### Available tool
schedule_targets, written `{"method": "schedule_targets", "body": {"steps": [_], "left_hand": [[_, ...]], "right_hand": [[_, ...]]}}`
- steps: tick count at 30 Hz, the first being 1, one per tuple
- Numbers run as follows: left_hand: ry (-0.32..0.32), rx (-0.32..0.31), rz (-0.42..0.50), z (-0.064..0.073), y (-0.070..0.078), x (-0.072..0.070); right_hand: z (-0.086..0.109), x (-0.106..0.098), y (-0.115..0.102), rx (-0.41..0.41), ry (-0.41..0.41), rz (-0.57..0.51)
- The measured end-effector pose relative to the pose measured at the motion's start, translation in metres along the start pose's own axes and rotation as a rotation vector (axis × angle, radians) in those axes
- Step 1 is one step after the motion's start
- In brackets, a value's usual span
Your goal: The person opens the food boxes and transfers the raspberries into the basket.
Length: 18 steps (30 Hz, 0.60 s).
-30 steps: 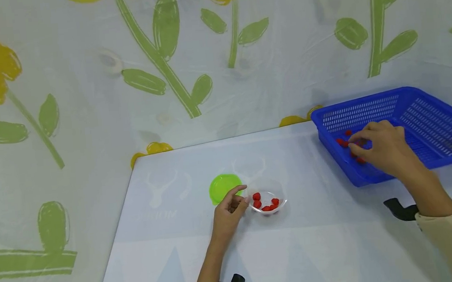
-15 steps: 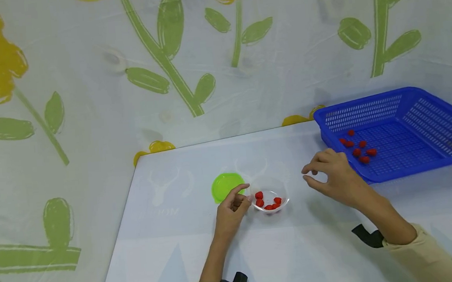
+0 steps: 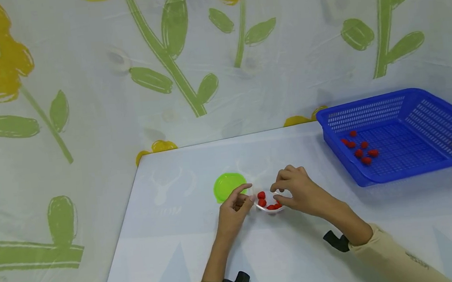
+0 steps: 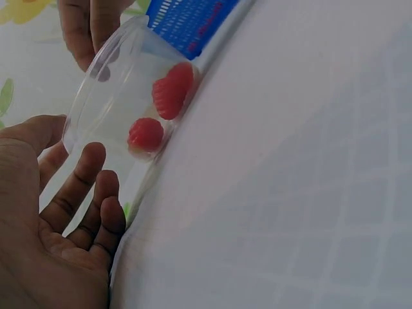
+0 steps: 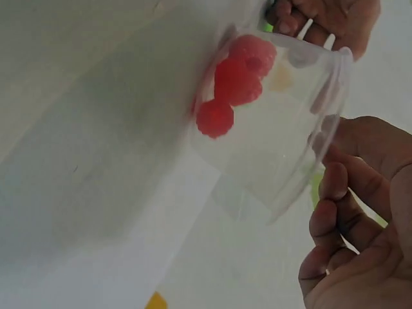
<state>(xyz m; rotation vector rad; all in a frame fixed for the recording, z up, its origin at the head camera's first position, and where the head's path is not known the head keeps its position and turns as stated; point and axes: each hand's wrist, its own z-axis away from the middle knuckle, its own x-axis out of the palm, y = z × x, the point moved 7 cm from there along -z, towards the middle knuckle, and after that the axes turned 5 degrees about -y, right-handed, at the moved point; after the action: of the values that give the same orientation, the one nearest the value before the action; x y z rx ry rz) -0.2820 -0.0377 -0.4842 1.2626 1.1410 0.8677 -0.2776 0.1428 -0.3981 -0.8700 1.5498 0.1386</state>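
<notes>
A clear plastic cup (image 3: 272, 211) stands on the white table with several red raspberries (image 3: 262, 202) in it, also plain in both wrist views. My left hand (image 3: 231, 211) holds the cup's left side at the rim with thumb and index finger, its other fingers loosely curled. At the cup's mouth is my right hand (image 3: 301, 191), thumb and index finger apart, with no berry visible between them. Its fingertips show through the clear plastic in the right wrist view, so I cannot tell whether they touch the rim. The right thumb partly hides a raspberry.
A blue perforated basket (image 3: 407, 172) stands at the back right, holding several more raspberries (image 3: 358, 153) near its left side. A bright green round lid (image 3: 226, 185) lies behind my left hand. A flower-printed sheet (image 3: 96, 58) hangs behind the table.
My right hand has moved left from inside the blue basket to the cup. My left hand stays at the cup, which has not moved on the table.
</notes>
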Motion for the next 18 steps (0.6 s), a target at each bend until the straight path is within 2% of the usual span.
{"method": "schedule_targets", "body": {"steps": [11, 18], "left_hand": [[-0.007, 0.032, -0.006, -0.001, 0.002, -0.001], [-0.009, 0.038, -0.012, -0.001, 0.003, -0.001]], "right_hand": [[-0.020, 0.024, -0.010, -0.098, -0.093, 0.088], [-0.028, 0.034, -0.010, -0.107, -0.170, 0.103]]}}
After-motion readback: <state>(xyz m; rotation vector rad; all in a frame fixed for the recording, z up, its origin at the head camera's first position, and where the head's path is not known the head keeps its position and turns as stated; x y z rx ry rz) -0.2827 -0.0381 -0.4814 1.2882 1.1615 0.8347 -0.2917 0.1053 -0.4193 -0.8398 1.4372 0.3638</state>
